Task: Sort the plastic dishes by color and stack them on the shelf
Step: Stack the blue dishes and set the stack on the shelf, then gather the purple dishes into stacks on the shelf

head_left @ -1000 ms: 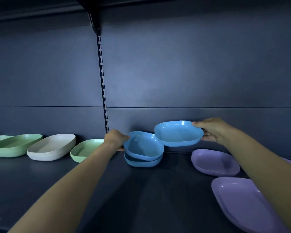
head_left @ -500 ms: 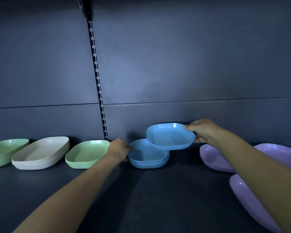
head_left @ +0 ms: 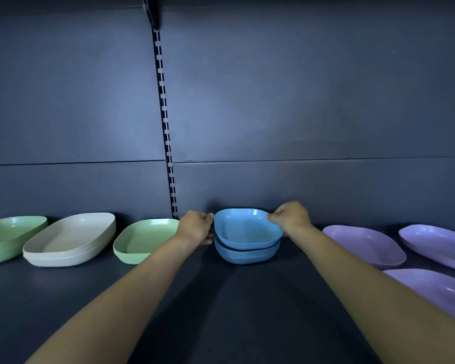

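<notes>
top square plastic dish point(head_left: 244, 228): sky blue
stack of dishes beneath point(head_left: 247, 254): blue
oval dish stacks at left point(head_left: 146, 239): pale green, cream point(head_left: 69, 240)
oval dishes at right point(head_left: 365, 244): lilac
metal shelf point(head_left: 234, 311): dark grey

a dark, matte shelf point(head_left: 221, 311) carries the dishes in a row near its back edge. from the left: a green stack point(head_left: 8, 237) cut off by the frame edge, a cream stack point(head_left: 71, 240) just beside it, a smaller green stack point(head_left: 145, 240), then a blue stack point(head_left: 247, 254) near the middle. further right lie a purple dish point(head_left: 365, 244), a second purple dish point(head_left: 436, 245) beside it, and a third purple dish point(head_left: 431, 292) nearer the front.
</notes>
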### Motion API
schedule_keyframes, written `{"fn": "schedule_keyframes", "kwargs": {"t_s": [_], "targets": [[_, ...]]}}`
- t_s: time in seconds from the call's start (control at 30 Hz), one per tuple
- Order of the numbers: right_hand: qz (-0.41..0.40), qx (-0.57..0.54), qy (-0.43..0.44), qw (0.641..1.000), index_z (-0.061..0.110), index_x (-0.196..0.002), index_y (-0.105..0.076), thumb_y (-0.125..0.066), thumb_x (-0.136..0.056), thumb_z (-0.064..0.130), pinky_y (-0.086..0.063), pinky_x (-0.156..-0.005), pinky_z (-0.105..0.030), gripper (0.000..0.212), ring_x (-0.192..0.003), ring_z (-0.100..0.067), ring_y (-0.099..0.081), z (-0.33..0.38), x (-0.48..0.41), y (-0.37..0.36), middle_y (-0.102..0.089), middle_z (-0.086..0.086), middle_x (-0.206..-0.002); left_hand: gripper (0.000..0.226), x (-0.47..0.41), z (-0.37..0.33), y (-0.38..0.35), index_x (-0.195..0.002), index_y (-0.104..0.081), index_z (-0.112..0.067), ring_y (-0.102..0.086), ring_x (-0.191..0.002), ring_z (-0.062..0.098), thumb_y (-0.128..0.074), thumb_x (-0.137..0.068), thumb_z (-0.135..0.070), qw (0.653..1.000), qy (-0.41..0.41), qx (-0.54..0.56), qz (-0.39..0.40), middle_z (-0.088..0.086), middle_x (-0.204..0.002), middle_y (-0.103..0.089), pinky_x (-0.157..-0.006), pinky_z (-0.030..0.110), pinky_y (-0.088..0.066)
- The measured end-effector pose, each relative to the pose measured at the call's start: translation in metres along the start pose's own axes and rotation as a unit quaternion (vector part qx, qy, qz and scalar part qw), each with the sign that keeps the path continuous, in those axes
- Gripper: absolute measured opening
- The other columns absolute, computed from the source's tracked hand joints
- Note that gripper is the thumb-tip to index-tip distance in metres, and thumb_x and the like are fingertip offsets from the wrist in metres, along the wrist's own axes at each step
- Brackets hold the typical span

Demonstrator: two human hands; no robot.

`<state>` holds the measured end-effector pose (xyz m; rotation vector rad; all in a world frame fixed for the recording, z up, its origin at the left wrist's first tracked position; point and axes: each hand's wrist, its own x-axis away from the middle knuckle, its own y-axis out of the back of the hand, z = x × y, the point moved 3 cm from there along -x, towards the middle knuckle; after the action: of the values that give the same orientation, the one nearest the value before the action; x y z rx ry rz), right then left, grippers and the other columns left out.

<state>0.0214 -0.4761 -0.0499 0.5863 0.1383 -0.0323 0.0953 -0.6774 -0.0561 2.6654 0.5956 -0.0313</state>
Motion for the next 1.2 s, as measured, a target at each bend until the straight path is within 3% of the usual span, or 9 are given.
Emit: {"fn": "schedule_keyframes", "kwargs": {"t_s": [0.07,0.17,0.27,0.57,0.83,0.9,1.03,1.1,1.2], "targets": [[-0.015,0.005,0.004,1.0,-0.012,-0.084,-0.065,-0.065,-0.08,0.012,-0.052,-0.06,-0.03,0.024,-0.059,-0.021,-0.051,-0.004,-0.002,-0.004,-0.056,-0.012,-0.069,0.031,-0.001,0.005,0.0,-0.079,-0.06,-0.004,-0.054,-0.056,0.014,-0.043,-0.098,-0.021,1.0,0.007,0.012,0.0,0.007,-0.068,-0.057,-0.042,0.015,-0.052],[-0.017,0.009,0.008,1.0,-0.013,-0.096,-0.066,-0.065,-0.08,0.014,-0.042,-0.062,-0.026,0.032,-0.065,-0.019,-0.048,-0.007,-0.002,-0.007,-0.06,-0.019,-0.074,0.032,-0.004,0.01,-0.002,-0.073,-0.057,-0.004,-0.053,-0.055,0.014,-0.046,-0.097,-0.022,1.0,0.006,0.019,-0.006,0.007,-0.066,-0.056,-0.041,0.015,-0.052],[-0.005,-0.003,0.008,1.0,-0.01,-0.096,-0.068,-0.065,-0.08,0.016,-0.047,-0.062,-0.029,0.031,-0.061,-0.024,-0.053,-0.009,-0.002,-0.005,-0.063,-0.016,-0.076,0.03,-0.004,0.013,-0.004,-0.068,-0.057,-0.005,-0.053,-0.052,0.013,-0.05,-0.095,-0.015,1.0,-0.001,0.006,-0.001,0.008,-0.064,-0.056,-0.039,0.012,-0.049],[0.06,-0.079,0.031,0.995,0.003,-0.104,-0.068,-0.07,-0.081,0.011,-0.053,-0.07,-0.03,0.024,-0.082,-0.021,-0.061,-0.027,0.005,-0.009,-0.066,-0.009,-0.095,0.006,-0.007,0.014,-0.007,-0.086,-0.064,-0.004,-0.054,-0.055,0.015,-0.058,-0.087,-0.003,0.998,-0.037,-0.041,0.004,0.012,-0.081,-0.06,-0.046,0.012,-0.051],[0.092,-0.02,0.045,0.995,0.007,-0.092,-0.066,-0.072,-0.08,0.017,-0.048,-0.055,-0.023,0.016,-0.057,-0.015,-0.053,-0.022,0.01,0.0,-0.062,-0.006,-0.076,0.013,-0.01,0.007,-0.005,-0.084,-0.064,-0.004,-0.06,-0.059,0.02,-0.052,-0.088,-0.006,0.988,-0.044,-0.143,0.034,0.012,-0.081,-0.061,-0.058,0.024,-0.058],[0.114,0.062,0.066,0.989,0.006,-0.094,-0.067,-0.07,-0.081,0.021,-0.05,-0.057,-0.023,0.02,-0.062,-0.016,-0.056,-0.015,0.013,0.008,-0.066,-0.011,-0.083,0.021,-0.009,-0.003,0.0,-0.087,-0.066,0.001,-0.064,-0.069,0.03,-0.049,-0.087,-0.009,0.967,-0.065,-0.241,0.052,0.016,-0.083,-0.067,-0.075,0.036,-0.059],[0.124,0.247,0.12,0.954,0.003,-0.102,-0.067,-0.066,-0.084,0.032,-0.049,-0.073,-0.03,0.034,-0.079,-0.024,-0.062,0.008,0.028,0.037,-0.069,-0.015,-0.095,0.028,0.005,-0.038,0.009,-0.1,-0.069,-0.005,-0.061,-0.101,0.03,-0.048,-0.089,-0.02,0.881,-0.149,-0.442,0.073,0.013,-0.109,-0.068,-0.088,0.033,-0.05],[0.12,0.338,0.141,0.923,0.005,-0.112,-0.064,-0.062,-0.086,0.036,-0.046,-0.084,-0.03,0.04,-0.102,-0.026,-0.06,0.019,0.04,0.054,-0.065,-0.01,-0.112,0.03,0.019,-0.06,0.01,-0.106,-0.067,-0.007,-0.057,-0.109,0.029,-0.049,-0.091,-0.025,0.849,-0.182,-0.488,0.092,0.011,-0.116,-0.065,-0.093,0.034,-0.047],[0.12,0.441,0.146,0.878,0.007,-0.114,-0.059,-0.061,-0.087,0.039,-0.044,-0.085,-0.031,0.042,-0.109,-0.03,-0.056,0.026,0.061,0.084,-0.06,-0.01,-0.122,0.033,0.046,-0.093,0.007,-0.111,-0.064,-0.008,-0.055,-0.113,0.027,-0.048,-0.094,-0.031,0.825,-0.23,-0.505,0.105,0.01,-0.119,-0.063,-0.097,0.036,-0.045]]}}
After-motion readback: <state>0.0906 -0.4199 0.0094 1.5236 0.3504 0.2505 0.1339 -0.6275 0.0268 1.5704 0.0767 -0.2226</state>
